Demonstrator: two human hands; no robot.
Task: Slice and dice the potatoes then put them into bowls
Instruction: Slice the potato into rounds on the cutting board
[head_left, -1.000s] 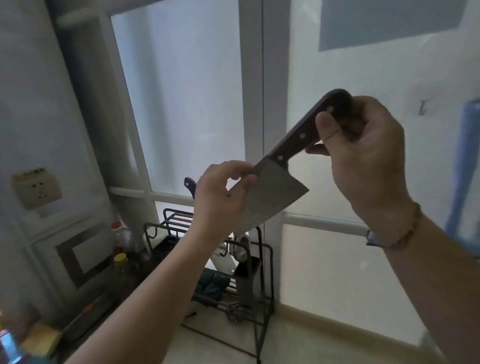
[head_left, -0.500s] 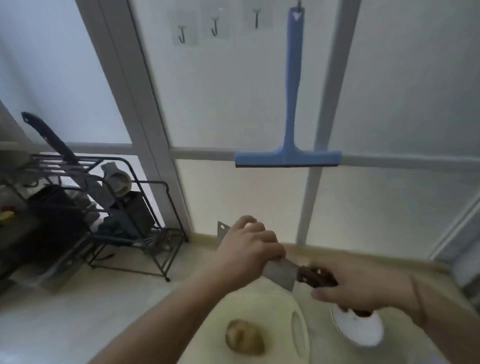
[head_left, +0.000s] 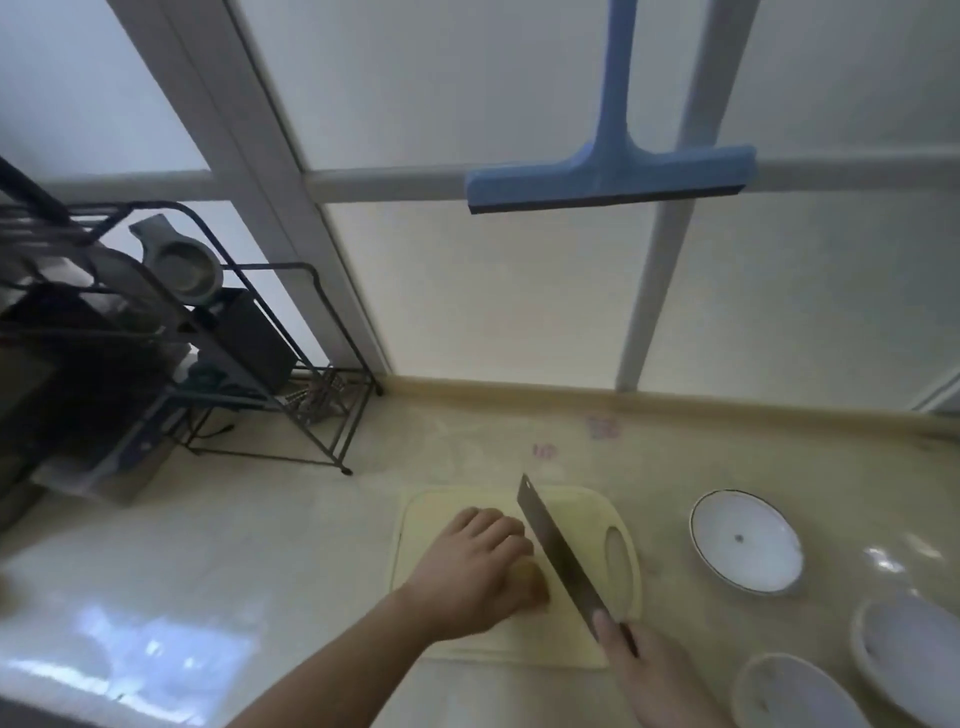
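The left hand (head_left: 480, 569) lay palm down over the potato (head_left: 532, 582), fingers (head_left: 493, 525) curled round it and bunched close together, pinning it to the pale yellow cutting board (head_left: 524, 636). Only a brown sliver of potato showed, poking out past the knuckles on the thumb side. The forearm ran in from the lower left, wrist low and nearly flat over the board.

Just to the right of those fingers stood the cleaver (head_left: 558, 551), blade on edge, tip pointing away from the person, its flat close beside the potato; whether the edge touched the potato could not be told. The right hand (head_left: 652, 675) gripped the dark handle, fingers wrapped under it, the thumb (head_left: 605, 626) laid along the top near the blade. That hand came up from the bottom edge, wrist cut off by the frame.

Further right of the knife hand, well apart from the board, three white bowls (head_left: 745, 540) sat on the glossy beige counter (head_left: 291, 545). Beyond the fingertips, a blue squeegee (head_left: 613, 176) hung against the frosted window, and a black wire rack (head_left: 208, 338) stood off to the far left.
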